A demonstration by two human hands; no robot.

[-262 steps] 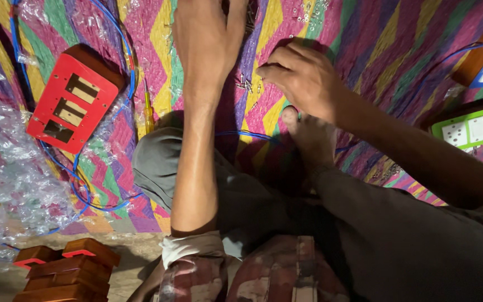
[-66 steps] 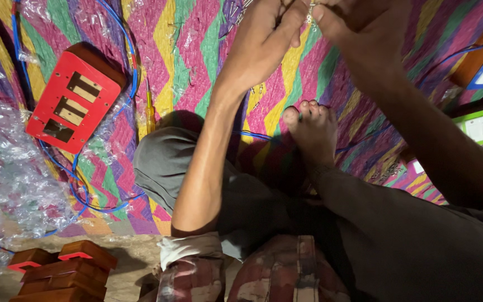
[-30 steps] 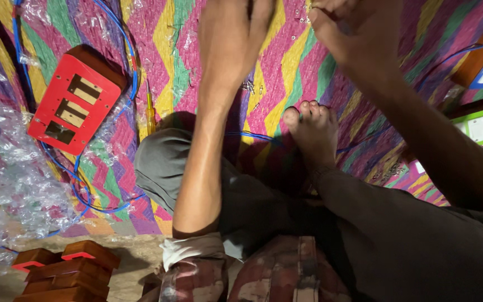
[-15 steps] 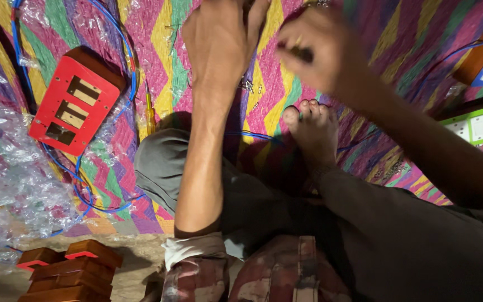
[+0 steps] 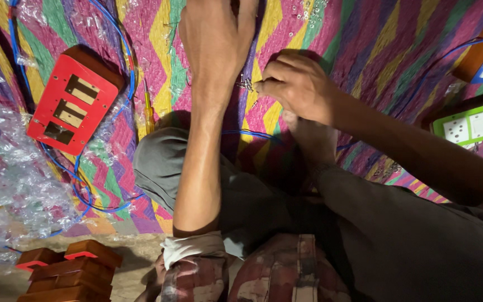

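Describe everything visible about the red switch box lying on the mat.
The red rectangular switch box lies flat and tilted on the zigzag-striped woven mat, left of the left hand. Its red faceplate shows three dark rectangular cut-outs, all unfilled, over a brown, wood-like body. Blue wire loops around it, and crinkled clear plastic wrap lies beside its lower edge. Neither hand touches it.

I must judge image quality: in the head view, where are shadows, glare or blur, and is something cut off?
Head view: mostly sharp; left hand is cut by the top edge; shadow lies under the right hand and over the dark trousers; the clear plastic wrap glints; the small metal pieces at the fingertips are too small to identify.
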